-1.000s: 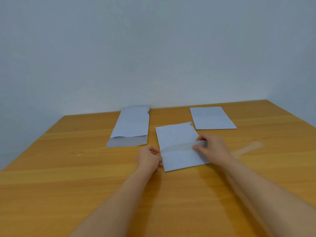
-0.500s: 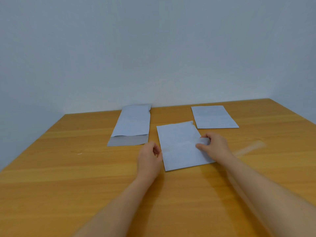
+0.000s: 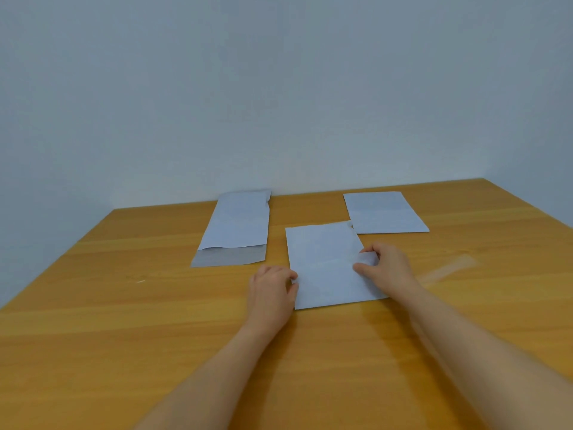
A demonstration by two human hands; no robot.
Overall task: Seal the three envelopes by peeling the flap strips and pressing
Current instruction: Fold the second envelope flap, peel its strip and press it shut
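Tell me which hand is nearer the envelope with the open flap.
Left. The left hand sits just below the open-flap envelope; the right hand is across the middle envelope.
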